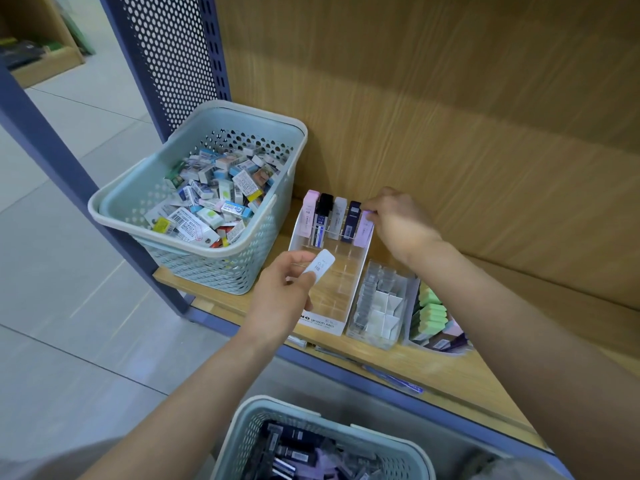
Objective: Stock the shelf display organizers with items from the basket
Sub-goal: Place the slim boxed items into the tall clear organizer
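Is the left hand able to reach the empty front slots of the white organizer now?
Probably yes: the left hand, holding a white lead case, is right over those slots, and the right hand grips a lilac case in the back row.

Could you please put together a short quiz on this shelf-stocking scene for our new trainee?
1. True or false: the left hand holds a white lead case.
2. How many cases stand in the back row of the display organizer? A three, B five, C eight.
3. Which hand pinches the lilac case at that row's right end?
Key: 1 true; 2 B; 3 the right hand.
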Demonstrator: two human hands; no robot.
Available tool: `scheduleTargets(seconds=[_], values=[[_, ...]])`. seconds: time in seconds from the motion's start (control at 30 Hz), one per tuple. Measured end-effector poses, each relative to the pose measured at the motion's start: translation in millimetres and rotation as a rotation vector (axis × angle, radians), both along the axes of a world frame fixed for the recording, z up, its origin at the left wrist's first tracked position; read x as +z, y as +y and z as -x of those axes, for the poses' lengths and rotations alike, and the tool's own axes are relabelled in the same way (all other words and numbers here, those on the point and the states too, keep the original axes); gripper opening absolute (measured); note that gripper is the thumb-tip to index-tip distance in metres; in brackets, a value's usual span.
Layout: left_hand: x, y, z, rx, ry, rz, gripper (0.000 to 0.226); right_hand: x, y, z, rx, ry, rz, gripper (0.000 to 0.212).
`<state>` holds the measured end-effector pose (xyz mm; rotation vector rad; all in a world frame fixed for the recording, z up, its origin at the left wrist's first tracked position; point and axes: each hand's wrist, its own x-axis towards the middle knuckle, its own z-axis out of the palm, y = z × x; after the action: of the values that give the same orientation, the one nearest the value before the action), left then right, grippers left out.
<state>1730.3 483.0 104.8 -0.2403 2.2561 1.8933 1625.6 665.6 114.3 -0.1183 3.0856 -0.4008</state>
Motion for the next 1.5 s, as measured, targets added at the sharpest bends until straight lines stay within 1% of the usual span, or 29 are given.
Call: scheduleTargets(seconds=[0.03,0.1,0.2,0.27,0.3,0.33,0.4,0.47,0.53,0.6,0.7,0.77,0.9,1.1,1.17,1.23,1.3,1.33,1.4,1.47,1.5], values=[[0.5,0.2,-0.1,-0.003,0.001,-0.004,0.021,-3.4,-0.1,-1.7,0.016,-0.006,-0.043,0.027],[1.2,0.3,-0.9,-0.017,0.027,-0.004,0.022,-6.2,2.0,-6.9,0.05,0.043,-0.143,0.031],[2.6,-0.6,-2.3,-0.016,0.044,-0.012,0.017,-5.6,1.4,-16.1,0.117,0.104,-0.282,0.05],[2.9,-2.2,-3.6,-0.02,0.044,-0.017,0.014,-5.8,-1.3,-24.9,0.146,0.136,-0.321,0.054],[3.1,-3.3,-4.5,-0.028,0.048,-0.011,0.013,-5.3,-3.3,-31.0,0.144,0.159,-0.309,0.052],[3.5,-4.4,-5.6,-0.039,0.055,0.001,0.013,-3.5,-5.5,-38.1,0.133,0.171,-0.254,0.046],[3.9,-6.4,-7.6,-0.077,0.089,0.046,0.013,5.0,-12.4,-57.2,0.128,0.151,-0.003,0.033],[5.2,-6.9,-10.8,-0.132,0.133,0.095,0.014,14.7,-21.3,-80.6,0.181,0.009,0.253,0.033],[8.3,-5.6,-15.5,-0.168,0.154,0.112,0.013,21.0,-28.5,-105.4,0.291,-0.162,0.354,0.033],[12.5,-4.0,-20.9,-0.177,0.14,0.074,0.012,22.2,-31.5,-123.9,0.333,-0.263,0.449,0.03],[18.2,-3.8,-26.2,-0.167,0.089,-0.043,0.015,24.3,-29.5,-135.3,0.238,-0.334,0.663,0.026],[21.8,-4.3,-27.9,-0.155,0.072,-0.096,0.02,25.6,-27.0,-138.9,0.148,-0.37,0.764,0.026],[24.6,-0.5,-29.3,-0.112,0.075,-0.217,0.032,28.2,-23.6,-143.7,0.034,-0.347,0.85,0.03],[28.0,15.1,-25.2,-0.121,0.117,-0.254,0.029,27.2,-22.2,-145.0,0.006,-0.259,0.772,0.032],[28.0,18.3,-21.7,-0.11,0.173,-0.252,0.027,25.5,-21.9,-142.7,0.01,-0.275,0.799,0.028],[26.5,19.4,-15.9,-0.054,0.201,-0.294,0.021,24.6,-21.8,-137.6,-0.014,-0.285,0.86,0.019],[23.1,18.0,-8.1,0.006,0.208,-0.324,0.016,25.0,-18.4,-128.1,-0.087,-0.218,0.93,0.011],[20.4,16.8,-3.3,0.011,0.23,-0.286,0.016,26.2,-15.5,-122.0,-0.125,-0.173,0.979,0.007],[13.2,15.7,7.8,-0.025,0.301,-0.115,0.017,31.2,-11.0,-108.1,-0.16,-0.096,1.07,0.005],[7.5,16.5,20.4,-0.05,0.362,0.023,0.015,32.9,-8.2,-91.9,-0.162,-0.03,1.069,0.007],[4.6,16.7,27.5,-0.056,0.397,0.086,0.014,31.9,-7.2,-82.8,-0.164,0.01,1.014,0.009]])
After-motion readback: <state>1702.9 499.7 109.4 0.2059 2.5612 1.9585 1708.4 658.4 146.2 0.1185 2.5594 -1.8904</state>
